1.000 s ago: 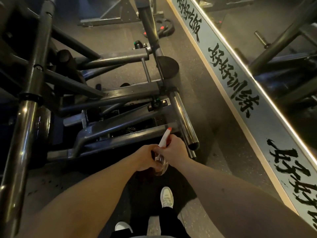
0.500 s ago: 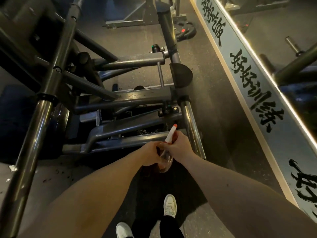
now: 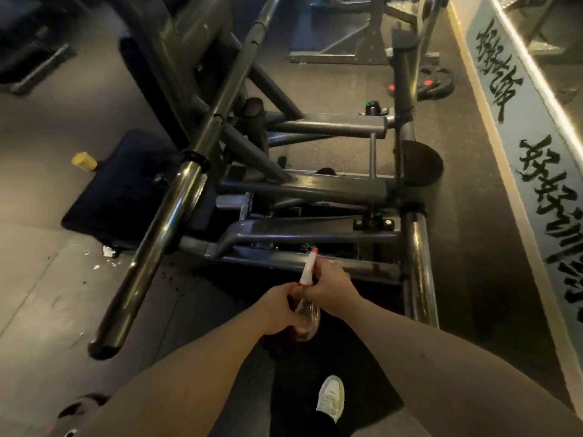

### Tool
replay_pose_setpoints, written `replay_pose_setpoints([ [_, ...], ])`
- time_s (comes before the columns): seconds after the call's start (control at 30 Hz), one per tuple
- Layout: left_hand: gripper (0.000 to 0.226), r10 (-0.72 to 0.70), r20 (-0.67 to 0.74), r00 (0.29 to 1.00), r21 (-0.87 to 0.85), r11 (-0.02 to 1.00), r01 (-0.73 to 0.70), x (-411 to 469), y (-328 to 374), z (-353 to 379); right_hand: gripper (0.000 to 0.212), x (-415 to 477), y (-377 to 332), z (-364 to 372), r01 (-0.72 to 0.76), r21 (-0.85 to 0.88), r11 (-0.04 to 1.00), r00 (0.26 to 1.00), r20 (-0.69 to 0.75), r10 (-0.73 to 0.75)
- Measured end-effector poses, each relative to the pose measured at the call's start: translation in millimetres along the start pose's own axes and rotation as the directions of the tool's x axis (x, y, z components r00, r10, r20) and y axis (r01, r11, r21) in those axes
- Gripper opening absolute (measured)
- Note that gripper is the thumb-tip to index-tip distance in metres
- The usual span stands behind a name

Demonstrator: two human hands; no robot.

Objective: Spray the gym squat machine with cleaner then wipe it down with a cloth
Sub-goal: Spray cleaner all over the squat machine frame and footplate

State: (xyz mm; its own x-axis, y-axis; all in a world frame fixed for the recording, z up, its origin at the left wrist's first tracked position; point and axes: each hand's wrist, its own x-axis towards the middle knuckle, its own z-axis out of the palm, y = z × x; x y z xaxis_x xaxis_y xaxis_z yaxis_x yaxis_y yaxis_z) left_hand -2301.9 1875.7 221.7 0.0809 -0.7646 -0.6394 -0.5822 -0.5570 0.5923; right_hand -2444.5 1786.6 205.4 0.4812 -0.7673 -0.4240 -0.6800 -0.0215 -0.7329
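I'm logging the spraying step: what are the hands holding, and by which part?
Both hold one spray bottle. The left hand grips its clear body, and the right hand wraps the neck at the trigger, just below the white nozzle.

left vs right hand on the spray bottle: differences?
Left hand wraps the clear body of the spray bottle; right hand grips higher, at the neck under the white nozzle. Left hand sits lower in view, right hand nearer the squat machine. Both hold the one bottle.

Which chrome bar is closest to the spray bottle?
The right chrome bar, beside the right hand gripping the spray bottle; the left chrome bar is farther.
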Motion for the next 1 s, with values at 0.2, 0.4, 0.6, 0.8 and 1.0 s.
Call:
replay_pose_setpoints([
  [0.2, 0.056, -0.069, -0.192, 0.979, -0.244, 0.970, 0.020, -78, -85, -18, 0.084, -23, -84, 76, 0.172, -0.150, 0.974, 0.976, 0.158, -0.148],
  [0.4, 0.059, -0.099, -0.328, 0.939, -0.384, 0.923, -0.037, -166, -160, -13, 0.076, -80, -146, 148, 0.302, -0.246, 0.921, 0.928, 0.296, -0.225],
  [0.6, 0.064, -0.131, -0.373, 0.918, -0.429, 0.902, -0.046, -227, -223, 7, 0.062, -138, -174, 203, 0.403, -0.327, 0.855, 0.896, 0.329, -0.297],
  [0.8, 0.064, -0.107, -0.391, 0.914, -0.447, 0.890, -0.087, -247, -240, 18, 0.057, -164, -186, 227, 0.403, -0.367, 0.838, 0.896, 0.344, -0.280],
  [1.0, 0.071, -0.122, -0.355, 0.927, -0.483, 0.873, -0.070, -236, -224, 17, 0.066, -154, -179, 204, 0.453, -0.403, 0.795, 0.880, 0.343, -0.327],
])
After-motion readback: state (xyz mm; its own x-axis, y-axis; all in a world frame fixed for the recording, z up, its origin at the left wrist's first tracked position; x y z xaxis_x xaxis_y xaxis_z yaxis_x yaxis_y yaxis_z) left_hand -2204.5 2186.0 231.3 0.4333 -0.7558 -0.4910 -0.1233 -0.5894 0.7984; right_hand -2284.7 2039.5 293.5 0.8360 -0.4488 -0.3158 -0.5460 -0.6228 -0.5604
